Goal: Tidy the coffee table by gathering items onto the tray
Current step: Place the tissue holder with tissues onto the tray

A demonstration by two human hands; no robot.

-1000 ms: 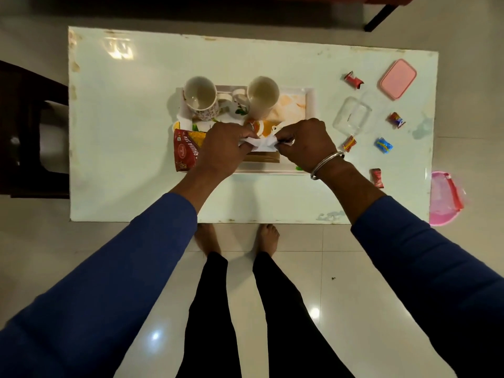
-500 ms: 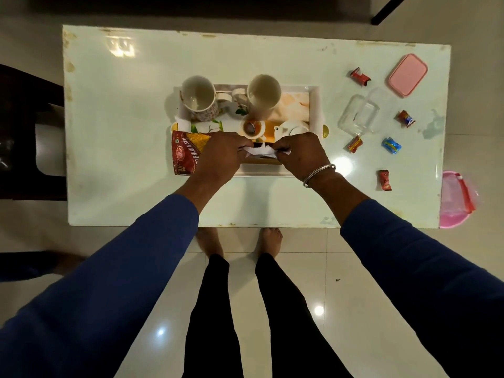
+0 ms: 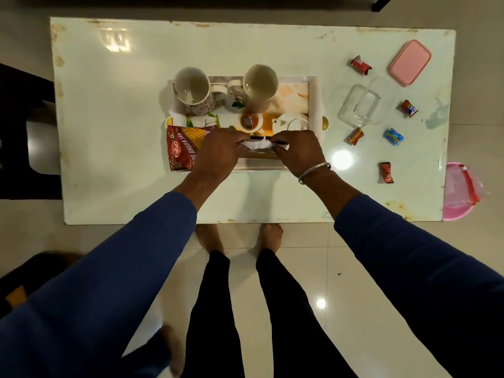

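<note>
We see both hands over the near half of the tray (image 3: 313, 105) at the middle of the counter (image 3: 122, 132), the left hand (image 3: 218, 152) and the right hand (image 3: 298, 151) each with fingers curled, pinching one end of a small white paper (image 3: 256, 144) stretched between them. On the tray stand two mugs (image 3: 192, 87), and a red snack packet (image 3: 182, 148) lies at its left end, partly under our left hand. To the right on the counter lie a clear container (image 3: 360, 105), a pink lid (image 3: 410, 62) and scattered wrapped candies (image 3: 393, 136).
</note>
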